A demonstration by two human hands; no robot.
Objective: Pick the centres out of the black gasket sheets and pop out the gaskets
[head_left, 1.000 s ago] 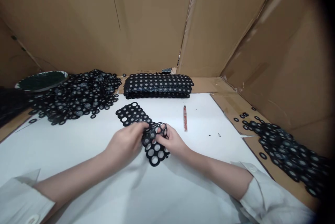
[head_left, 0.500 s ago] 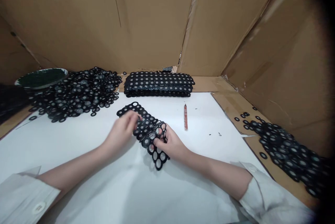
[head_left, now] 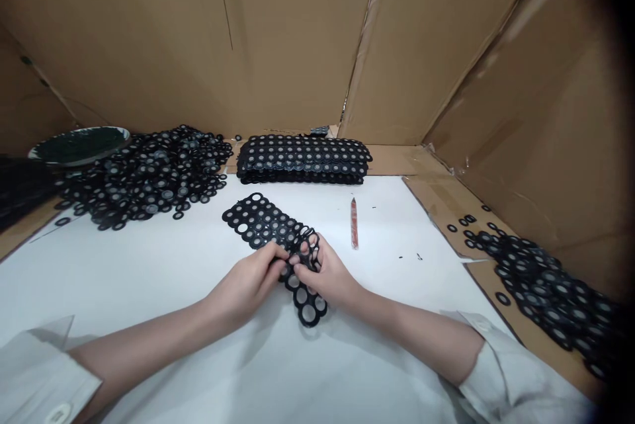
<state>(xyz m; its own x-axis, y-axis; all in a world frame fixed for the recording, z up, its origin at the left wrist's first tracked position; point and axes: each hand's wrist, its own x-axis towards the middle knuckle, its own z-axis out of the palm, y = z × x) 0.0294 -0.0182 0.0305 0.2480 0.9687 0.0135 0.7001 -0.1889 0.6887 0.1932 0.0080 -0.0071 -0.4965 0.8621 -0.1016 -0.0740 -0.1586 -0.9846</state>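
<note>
A black sheet of joined rings (head_left: 268, 219) lies at an angle on the white table top, its near right part raised between my hands. My left hand (head_left: 260, 275) is closed, thumb and forefinger pinched at the sheet's lower edge. On the other side, my right hand (head_left: 325, 272) grips the sheet's near right part with bent fingers and thumb. The fingertips of both hands almost meet. Whether a small loose piece sits between them is too small to tell.
Behind stands a stack of folded ring sheets (head_left: 302, 156). Loose black rings (head_left: 153, 179) are heaped at the left, beside a dish of dark material (head_left: 79, 146). More rings (head_left: 550, 285) lie at the right. A red pointed tool (head_left: 354, 224) rests right of centre. Cardboard walls (head_left: 297, 34) surround the table.
My left hand has moved right and nearer, from the middle of the sheet to its lower edge beside my right hand. The sheet's near end has shifted slightly right.
</note>
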